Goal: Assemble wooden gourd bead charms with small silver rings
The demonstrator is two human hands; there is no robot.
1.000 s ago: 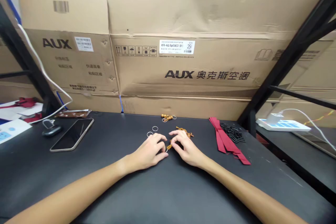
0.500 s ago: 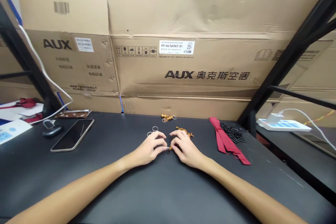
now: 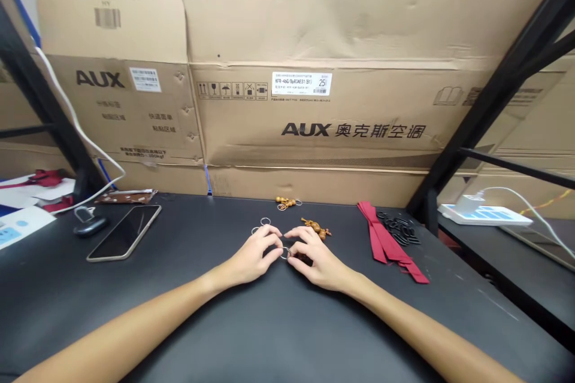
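One smartphone (image 3: 124,233) lies screen up at the left of the bench (image 3: 251,329). The left hand (image 3: 256,256) pinches the left edge of a metal key ring (image 3: 285,258), held between both hands near the bench's middle. The right hand (image 3: 320,260), thumb and fingers drawn narrow, grips the ring's right edge; a brown item beneath its fingers is mostly hidden. Brown gourd-shaped charms (image 3: 317,228) lie just behind it. Further right: red ribbon strips (image 3: 390,244), then black clasps (image 3: 399,228) alongside.
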